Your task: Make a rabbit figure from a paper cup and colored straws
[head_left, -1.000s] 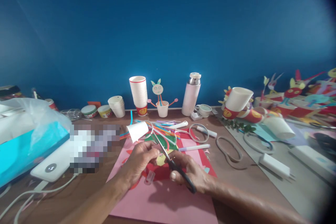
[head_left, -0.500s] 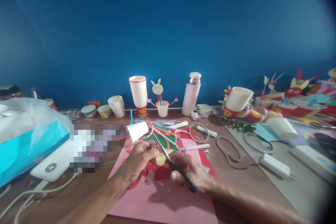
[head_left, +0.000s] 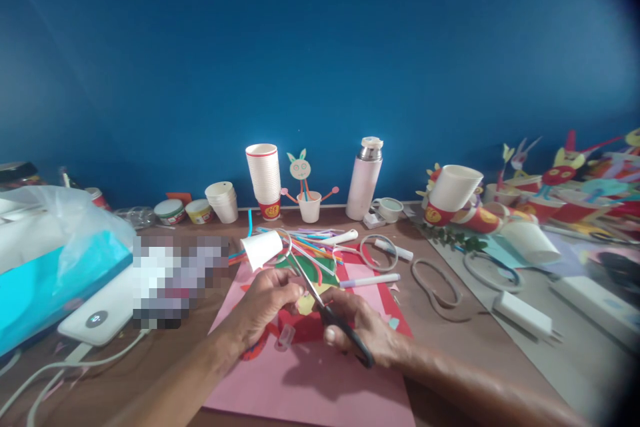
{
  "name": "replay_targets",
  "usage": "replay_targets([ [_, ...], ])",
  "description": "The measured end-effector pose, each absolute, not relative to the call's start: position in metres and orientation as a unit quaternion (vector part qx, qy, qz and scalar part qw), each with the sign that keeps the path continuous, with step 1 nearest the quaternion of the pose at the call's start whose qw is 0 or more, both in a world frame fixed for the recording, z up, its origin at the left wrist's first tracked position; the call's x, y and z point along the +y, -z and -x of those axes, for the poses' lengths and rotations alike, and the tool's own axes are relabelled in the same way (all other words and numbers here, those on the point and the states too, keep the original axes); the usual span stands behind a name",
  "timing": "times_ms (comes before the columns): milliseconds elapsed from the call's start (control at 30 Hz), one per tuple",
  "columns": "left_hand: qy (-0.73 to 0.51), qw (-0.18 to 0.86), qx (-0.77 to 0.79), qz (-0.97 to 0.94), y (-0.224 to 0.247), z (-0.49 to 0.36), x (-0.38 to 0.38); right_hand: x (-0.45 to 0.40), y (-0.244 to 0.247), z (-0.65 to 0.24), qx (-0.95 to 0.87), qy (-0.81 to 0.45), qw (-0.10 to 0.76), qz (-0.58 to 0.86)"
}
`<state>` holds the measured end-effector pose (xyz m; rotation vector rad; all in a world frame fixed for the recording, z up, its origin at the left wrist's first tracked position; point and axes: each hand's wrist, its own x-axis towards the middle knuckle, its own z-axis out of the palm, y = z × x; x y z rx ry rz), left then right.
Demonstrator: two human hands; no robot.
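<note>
My right hand (head_left: pixel 357 323) is wrapped round the black handles of a pair of scissors (head_left: pixel 345 333), whose blades point up and to the left. Close by, my left hand (head_left: pixel 273 297) pinches a small pinkish piece of paper (head_left: pixel 302 303) at its fingertips, beside the blades. Whether the blades touch the paper I cannot tell. Below both hands lies a large pink sheet (head_left: pixel 320 380) with red paper on it. A yellow paper piece (head_left: pixel 311 298) shows between the hands, and a small clear plastic item (head_left: pixel 285 337) rests below my left hand.
Behind my hands lie a tipped white paper cup (head_left: pixel 263 250), coloured straws (head_left: pixel 315 240) and a marker (head_left: pixel 370 281). A cup stack (head_left: pixel 264 177), a cup figure (head_left: pixel 310 208) and a thermos (head_left: pixel 364 183) stand by the wall. A power bank (head_left: pixel 100 313) is left; a charger (head_left: pixel 525 317) is right.
Both hands and the scissors keep nearly the same position. The small paper at my left fingertips has shifted slightly.
</note>
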<state>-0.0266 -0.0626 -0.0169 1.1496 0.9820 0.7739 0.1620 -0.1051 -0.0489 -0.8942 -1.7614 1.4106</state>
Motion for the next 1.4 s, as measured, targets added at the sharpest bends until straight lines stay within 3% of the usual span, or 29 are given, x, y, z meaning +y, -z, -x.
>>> replay_targets([
  [1400, -0.347, 0.644, 0.428, -0.531, 0.0153, 0.0282, -0.0622, -0.1042, 0.0459, -0.1625, -0.671, -0.544, 0.342, 0.369],
])
